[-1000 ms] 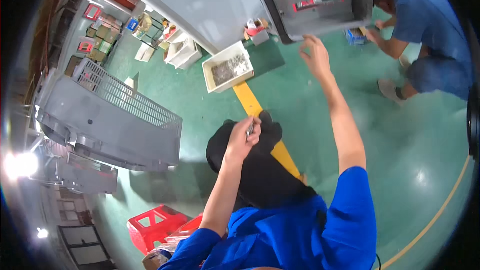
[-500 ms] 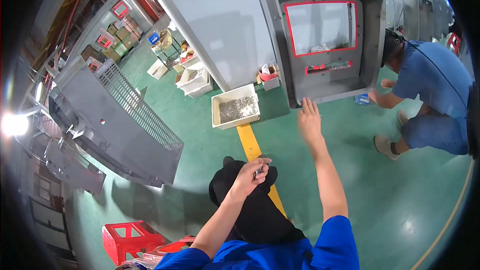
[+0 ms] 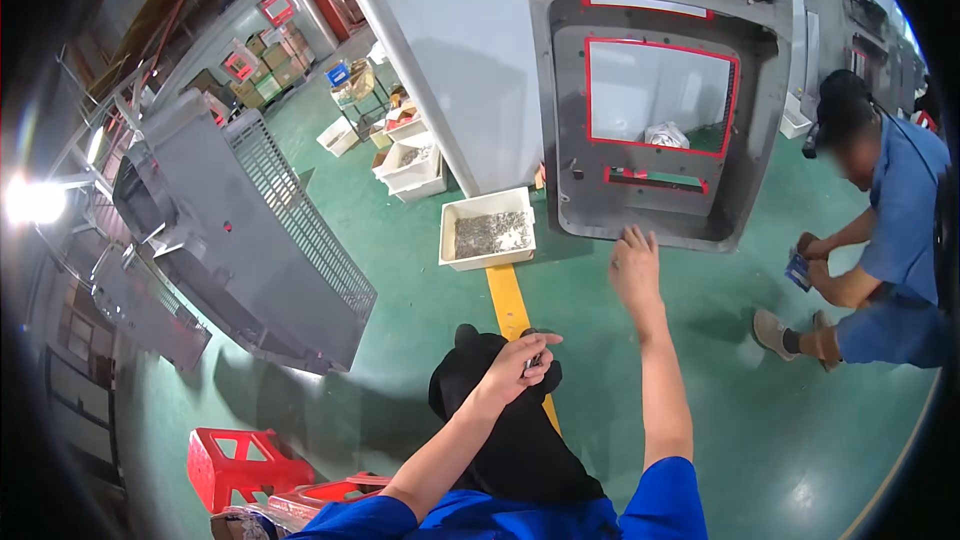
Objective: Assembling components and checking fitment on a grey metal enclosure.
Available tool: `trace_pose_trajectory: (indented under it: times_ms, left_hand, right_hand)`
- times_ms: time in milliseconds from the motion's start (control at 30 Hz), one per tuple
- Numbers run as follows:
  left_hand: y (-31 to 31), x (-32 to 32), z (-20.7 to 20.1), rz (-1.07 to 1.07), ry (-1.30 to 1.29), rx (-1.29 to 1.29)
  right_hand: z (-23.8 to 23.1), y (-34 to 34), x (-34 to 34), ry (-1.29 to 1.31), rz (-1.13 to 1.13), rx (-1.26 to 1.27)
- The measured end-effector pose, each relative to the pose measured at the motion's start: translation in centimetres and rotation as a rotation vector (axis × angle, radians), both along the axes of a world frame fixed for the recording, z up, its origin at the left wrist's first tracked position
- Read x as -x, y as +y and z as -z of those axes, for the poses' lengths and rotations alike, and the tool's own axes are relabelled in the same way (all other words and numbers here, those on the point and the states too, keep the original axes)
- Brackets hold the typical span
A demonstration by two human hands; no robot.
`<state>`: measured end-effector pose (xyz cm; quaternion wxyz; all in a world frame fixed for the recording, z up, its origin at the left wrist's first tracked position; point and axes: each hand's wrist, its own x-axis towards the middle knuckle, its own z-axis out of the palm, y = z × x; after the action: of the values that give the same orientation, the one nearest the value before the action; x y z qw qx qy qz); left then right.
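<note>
Seeing the blue box [image 3: 798,272] drawn right of the grey panel [image 3: 650,159], upright lengthwise beyond both hands; holding the nearer right hand [image 3: 637,272] loosely open at its lower edge, contact unclear; gripping a small object [image 3: 531,363] in the left hand [image 3: 512,370], below.

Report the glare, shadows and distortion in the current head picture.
Head view: glare flares around the lamp at far left; shadow darkens the green floor below the grey slatted panel; fisheye curvature bows edges near the black corners; the small item in the left hand is too small to identify.
</note>
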<state>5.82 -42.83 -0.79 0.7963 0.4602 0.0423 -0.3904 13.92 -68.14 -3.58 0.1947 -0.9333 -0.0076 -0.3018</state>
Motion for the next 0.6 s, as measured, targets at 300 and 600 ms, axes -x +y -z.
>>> trace_pose_trajectory:
  times_ms: [300, 600]
  left_hand:
    - [-0.2, -0.3, -0.1, 0.031, -0.023, -0.011]
    - [-0.1, -0.8, 0.7, 0.047, -0.019, 0.084]
  right_hand:
    - [0.7, 1.2, -1.2, 0.046, 0.007, 0.049]
    - [1.2, 0.6, -1.7, 0.117, 0.008, 0.181]
